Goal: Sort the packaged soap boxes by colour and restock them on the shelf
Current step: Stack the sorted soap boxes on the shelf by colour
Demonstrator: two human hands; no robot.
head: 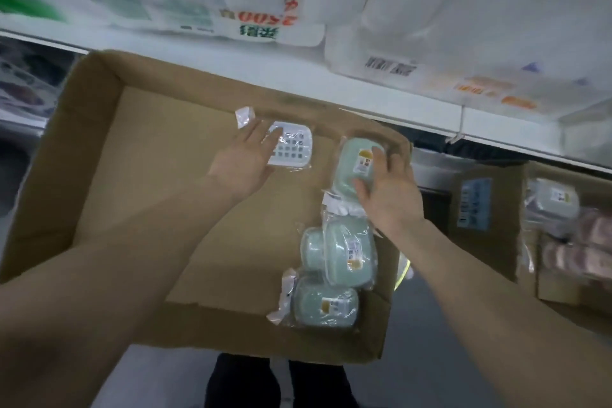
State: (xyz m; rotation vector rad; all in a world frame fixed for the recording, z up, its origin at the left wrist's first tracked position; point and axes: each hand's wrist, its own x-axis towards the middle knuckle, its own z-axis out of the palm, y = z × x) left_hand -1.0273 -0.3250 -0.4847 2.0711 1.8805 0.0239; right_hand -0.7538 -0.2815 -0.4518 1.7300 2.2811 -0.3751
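- Left hand [243, 159]: fingers straight, touching white wrapped plastic soap box [293, 146], frame centre, inside open brown cardboard carton [165, 175].
- Right hand [389, 199]: fingers curled round pale green wrapped soap box [351, 162], right of centre.

An open cardboard box [159, 175] carries the stock. A white soap box [294, 146] lies near the far wall. A green soap box [351, 162] is at the far right corner. Three more film-wrapped green soap boxes [347, 252] lie along the right wall, touching one another. The white shelf [212, 58] behind carries paper roll packs [430, 26]. A second cardboard box [486, 209] stands to the right.
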